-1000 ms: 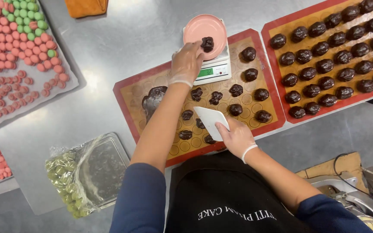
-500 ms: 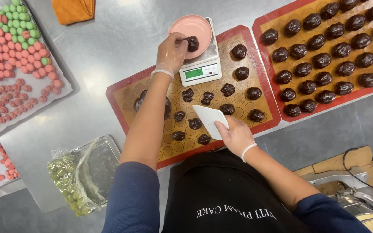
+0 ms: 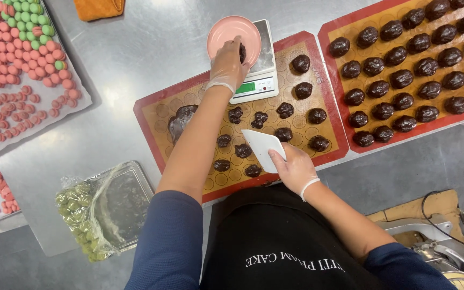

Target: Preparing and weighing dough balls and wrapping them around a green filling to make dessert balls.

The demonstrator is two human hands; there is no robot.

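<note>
Chocolate dough sits in the pink dish on the scale, at twelve o'clock; the left hand has closed in from a second ago and now pinches it. Right hand grips the white scraper at six o'clock — weighing continues.

Round pink plastic bowl on white digital scale, at far edge of red-rimmed silicone baking mat; second red-rimmed mat to its right.

A small rectangular green screen glowed on the front of the white kitchen scale. A crumpled clear plastic bag of yellowish-green pieces lay on a metal tray at lower left.
</note>
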